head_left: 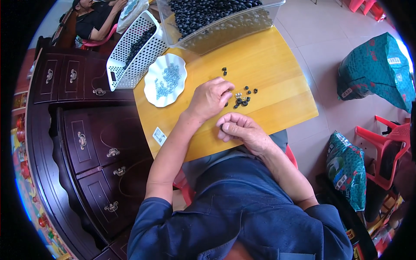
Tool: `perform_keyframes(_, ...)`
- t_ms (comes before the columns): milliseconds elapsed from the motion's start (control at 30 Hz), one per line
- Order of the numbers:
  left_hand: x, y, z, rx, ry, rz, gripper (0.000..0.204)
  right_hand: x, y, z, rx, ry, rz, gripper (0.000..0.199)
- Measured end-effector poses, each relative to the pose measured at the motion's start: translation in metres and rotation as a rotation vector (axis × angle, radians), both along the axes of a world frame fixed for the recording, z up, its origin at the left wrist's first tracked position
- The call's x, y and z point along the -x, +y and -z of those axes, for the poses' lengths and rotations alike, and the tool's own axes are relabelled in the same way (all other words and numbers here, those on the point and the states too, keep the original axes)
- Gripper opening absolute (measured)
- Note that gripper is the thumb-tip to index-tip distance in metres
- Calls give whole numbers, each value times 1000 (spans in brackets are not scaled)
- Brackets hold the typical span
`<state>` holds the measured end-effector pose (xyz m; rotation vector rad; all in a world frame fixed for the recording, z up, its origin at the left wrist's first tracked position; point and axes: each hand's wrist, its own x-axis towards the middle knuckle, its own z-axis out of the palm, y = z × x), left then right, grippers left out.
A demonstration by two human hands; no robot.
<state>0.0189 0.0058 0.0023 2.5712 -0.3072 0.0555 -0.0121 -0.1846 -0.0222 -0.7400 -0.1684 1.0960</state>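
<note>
Got a small black part [222, 127] pinched between thumb and fingers of the right hand [244, 130]. Can't tell about anything gripped in the left hand [209, 97], curled just beyond it. See loose black parts [245, 103], round and shiny, just right of the left fingertips, plus tiny clear bits [238, 95]. Left of that hand, spot a wavy-rimmed white plate [150, 82]. Also note the smooth yellow tabletop [277, 65] stretching rightward from both, near edge under the right wrist.

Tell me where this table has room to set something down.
Bare: the table's right side, between loose black pieces and right edge; a smaller patch between left forearm and right hand. Crowded: far edge and far-left corner, with bin, basket and plate; also around those pieces.
</note>
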Motion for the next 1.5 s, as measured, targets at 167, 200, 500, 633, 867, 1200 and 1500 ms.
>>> perform_keyframes(167, 3, 3, -1, -75, -31, -31, 13, 1, 0, -1, -4, -3, 14, 23)
perform_keyframes(200, 4, 3, -3, -113, -45, -49, 14, 1, 0, 0, -14, 3, 15, 22)
perform_keyframes(500, 10, 13, -4, -135, -125, -55, 16, 1, 1, -4, -16, 45, 54, 21)
perform_keyframes(633, 12, 17, -1, -113, -123, -67, 14, 2, 2, -4, -19, 58, 50, 20)
perform_keyframes(867, 6, 14, -9, -19, -43, -94, 15, 0, 1, -2, 0, 39, 54, 20)
perform_keyframes(1200, -26, -4, 7, -103, -129, -101, 20, -1, 0, -3, -8, 44, 55, 21)
perform_keyframes(1500, -26, -3, 4, -309, -194, -110, 9, -1, -1, -1, -38, 51, 71, 22)
